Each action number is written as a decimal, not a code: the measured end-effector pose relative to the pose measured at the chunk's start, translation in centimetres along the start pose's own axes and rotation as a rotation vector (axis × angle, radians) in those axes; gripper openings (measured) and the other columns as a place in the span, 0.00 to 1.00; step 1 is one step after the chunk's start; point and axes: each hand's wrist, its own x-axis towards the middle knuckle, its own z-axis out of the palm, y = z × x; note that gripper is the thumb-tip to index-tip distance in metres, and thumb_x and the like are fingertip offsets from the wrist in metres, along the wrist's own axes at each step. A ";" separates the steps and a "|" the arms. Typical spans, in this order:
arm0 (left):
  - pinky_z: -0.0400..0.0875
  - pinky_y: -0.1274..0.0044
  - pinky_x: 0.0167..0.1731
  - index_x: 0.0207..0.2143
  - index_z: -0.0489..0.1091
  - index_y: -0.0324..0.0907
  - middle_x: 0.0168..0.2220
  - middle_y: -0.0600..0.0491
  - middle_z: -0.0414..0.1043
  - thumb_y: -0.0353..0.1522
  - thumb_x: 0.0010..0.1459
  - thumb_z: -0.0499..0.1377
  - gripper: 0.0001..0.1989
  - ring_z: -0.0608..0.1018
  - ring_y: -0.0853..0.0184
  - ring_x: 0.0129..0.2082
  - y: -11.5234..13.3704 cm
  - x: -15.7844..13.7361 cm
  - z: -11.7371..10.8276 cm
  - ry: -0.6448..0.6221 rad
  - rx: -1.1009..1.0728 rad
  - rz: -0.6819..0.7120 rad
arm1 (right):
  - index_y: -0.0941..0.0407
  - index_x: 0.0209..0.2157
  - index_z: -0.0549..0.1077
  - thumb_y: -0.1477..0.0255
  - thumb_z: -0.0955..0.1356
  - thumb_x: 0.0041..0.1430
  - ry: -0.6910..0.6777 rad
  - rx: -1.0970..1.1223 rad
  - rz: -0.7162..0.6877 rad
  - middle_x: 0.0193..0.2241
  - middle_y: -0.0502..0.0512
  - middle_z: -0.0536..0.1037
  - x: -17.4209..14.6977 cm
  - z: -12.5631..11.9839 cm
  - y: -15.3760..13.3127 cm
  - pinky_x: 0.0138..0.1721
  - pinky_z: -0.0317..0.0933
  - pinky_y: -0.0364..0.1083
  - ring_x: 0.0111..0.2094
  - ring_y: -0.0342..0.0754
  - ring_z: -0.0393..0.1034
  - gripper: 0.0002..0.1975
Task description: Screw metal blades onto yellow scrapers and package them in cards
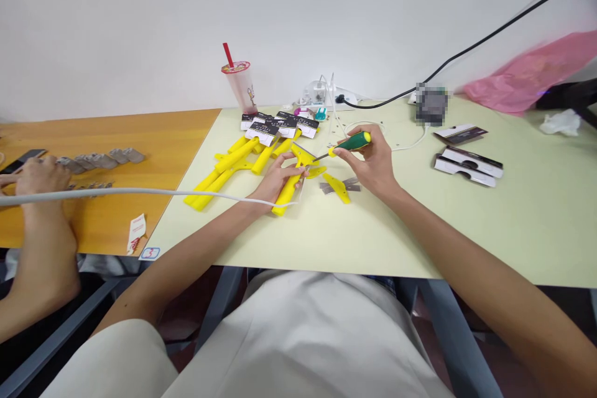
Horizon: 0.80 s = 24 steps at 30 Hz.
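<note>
My left hand (276, 179) is closed around a yellow scraper (286, 198), its wide head pointing away from me. My right hand (375, 161) grips a screwdriver (355, 142) with a green and yellow handle, its shaft slanting down left to the scraper's head. Whether the tip sits in a screw is too small to tell. Just right of the scraper lie a loose yellow plastic piece (337, 188) and several thin grey blades (353, 185). Behind my left hand, several yellow scrapers (237, 157) are piled, with black and white card tags (263, 132) on them.
A cup (240, 88) with a red straw stands by the wall, near a power strip (321, 94). Folded card sleeves (468, 165) and a pink bag (527, 78) are at right. A white cable (140, 191) crosses in front. At left, another person's hand (43, 175) is beside grey pieces (102, 160).
</note>
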 end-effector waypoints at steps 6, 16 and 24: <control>0.66 0.79 0.26 0.51 0.67 0.44 0.39 0.52 0.80 0.24 0.48 0.77 0.31 0.84 0.65 0.38 0.0 -0.2 0.4 0.000 0.000 0.011 | 0.47 0.47 0.72 0.44 0.82 0.58 0.015 -0.007 0.003 0.40 0.49 0.79 0.1 -0.1 -0.3 0.47 0.83 0.54 0.43 0.54 0.86 0.30; 0.66 0.80 0.26 0.51 0.66 0.45 0.39 0.52 0.79 0.24 0.48 0.78 0.33 0.84 0.66 0.38 0.1 -0.1 0.6 0.019 -0.010 -0.001 | 0.46 0.50 0.71 0.44 0.81 0.59 0.045 0.001 0.040 0.41 0.49 0.81 -0.2 0.2 0.0 0.46 0.82 0.53 0.43 0.52 0.84 0.30; 0.65 0.81 0.26 0.50 0.65 0.46 0.41 0.53 0.80 0.26 0.44 0.81 0.36 0.83 0.67 0.37 0.2 -0.3 1.0 0.059 -0.061 0.004 | 0.47 0.50 0.71 0.46 0.77 0.67 0.040 0.051 0.078 0.44 0.52 0.81 -0.3 0.3 -0.2 0.48 0.79 0.51 0.44 0.50 0.81 0.24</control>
